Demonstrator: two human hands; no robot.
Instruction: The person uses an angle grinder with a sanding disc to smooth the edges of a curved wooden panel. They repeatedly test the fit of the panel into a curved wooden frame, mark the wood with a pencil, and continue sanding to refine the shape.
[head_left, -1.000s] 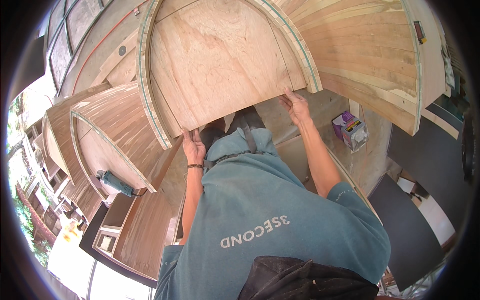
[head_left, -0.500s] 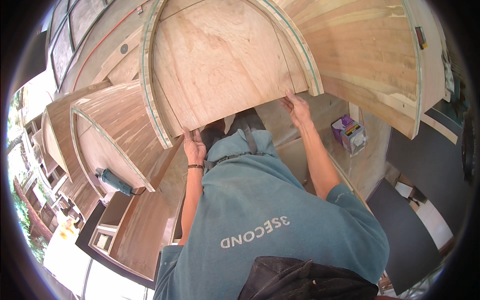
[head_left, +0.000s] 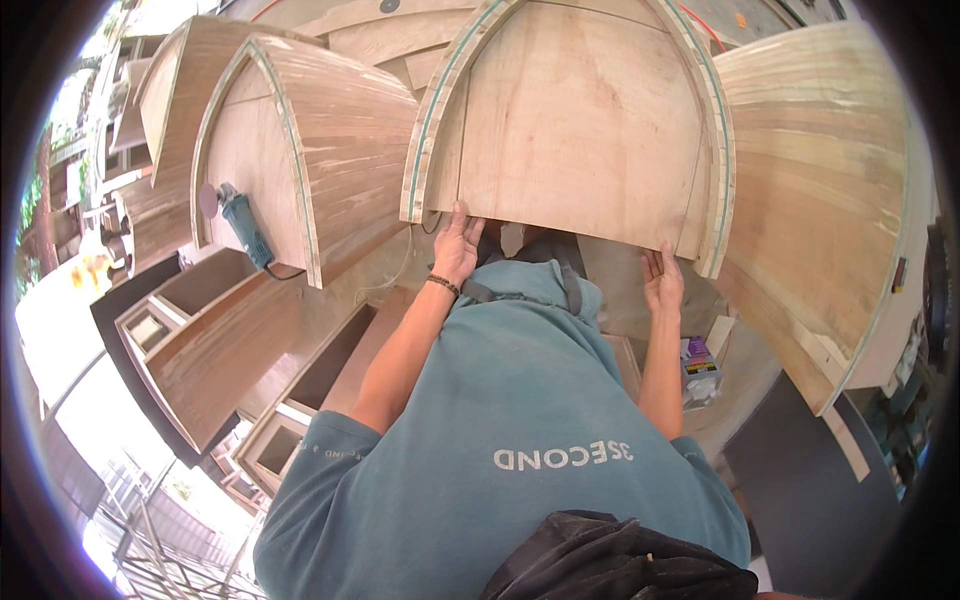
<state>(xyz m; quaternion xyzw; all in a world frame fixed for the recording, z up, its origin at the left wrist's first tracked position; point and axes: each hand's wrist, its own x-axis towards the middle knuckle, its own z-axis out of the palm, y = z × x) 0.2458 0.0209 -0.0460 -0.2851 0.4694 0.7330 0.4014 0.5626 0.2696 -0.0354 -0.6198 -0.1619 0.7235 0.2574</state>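
In front of me is an arched plywood panel [head_left: 580, 120], with a thick curved rim [head_left: 440, 120] that carries a green line. Near the left end of its lower edge, my left hand [head_left: 456, 250] is closed on the panel, palm partly showing and a beaded band at the wrist. My right hand [head_left: 662, 285] grips the same edge near the right end, its thumb on the face. Some fingertips of both hands are hidden by the panel.
To the left, a teal angle grinder [head_left: 245, 230] lies on another arched wooden piece [head_left: 250, 140]. A curved wooden piece [head_left: 810, 190] stands at the right. Below my right hand is a purple and grey container [head_left: 700, 370]. Open wooden boxes [head_left: 230, 340] stand at lower left.
My view has swung, so the panel and both hands now appear farther right in the picture. Both hands still grip the lower edge of the panel.
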